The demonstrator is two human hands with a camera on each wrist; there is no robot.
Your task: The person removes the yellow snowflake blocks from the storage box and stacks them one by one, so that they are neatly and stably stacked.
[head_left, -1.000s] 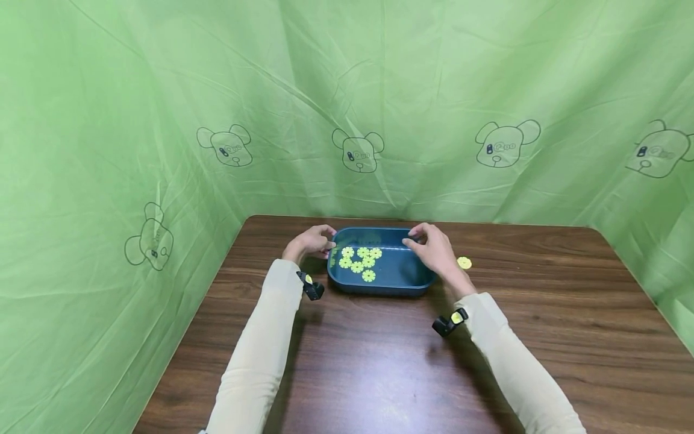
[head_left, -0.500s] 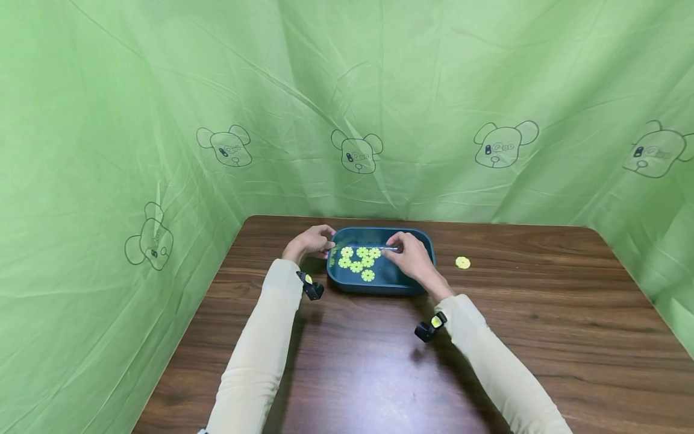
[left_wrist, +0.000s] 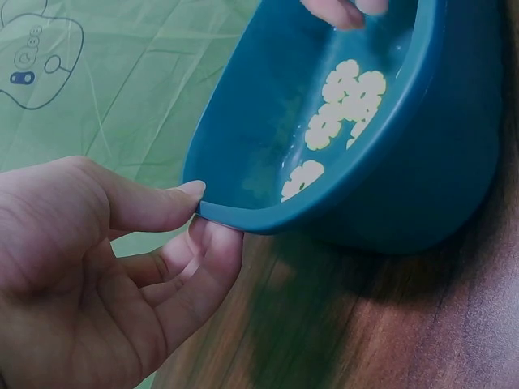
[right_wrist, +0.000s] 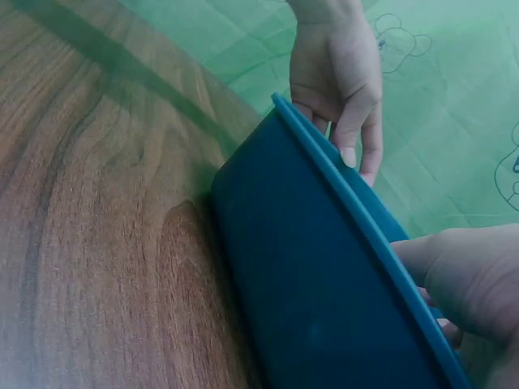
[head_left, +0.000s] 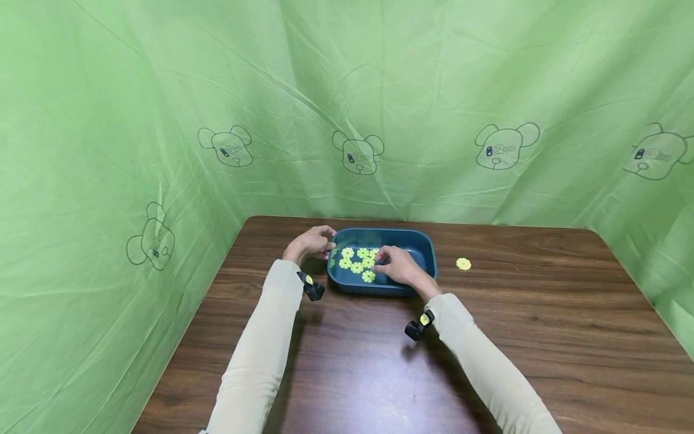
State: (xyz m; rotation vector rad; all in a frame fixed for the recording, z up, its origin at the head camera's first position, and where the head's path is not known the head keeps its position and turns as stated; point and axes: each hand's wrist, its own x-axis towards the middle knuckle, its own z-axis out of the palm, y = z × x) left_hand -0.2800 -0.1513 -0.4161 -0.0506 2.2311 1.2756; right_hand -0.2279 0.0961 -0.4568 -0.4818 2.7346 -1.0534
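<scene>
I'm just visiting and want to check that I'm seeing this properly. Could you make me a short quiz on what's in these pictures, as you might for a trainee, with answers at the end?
1. Multiple choice: where does the left hand grip the blue container?
A. Along the long side nearest the person
B. At the end on the person's left
C. At the end on the person's right

2. Fill in the blank: the ____ hand reaches into the container, its fingertips close by the yellow flower shapes.

3. True or false: every yellow flower shape is inside the container.

Key: 1. B. 2. Right (the right hand). 3. False: a loose flower lies on the table.
</scene>
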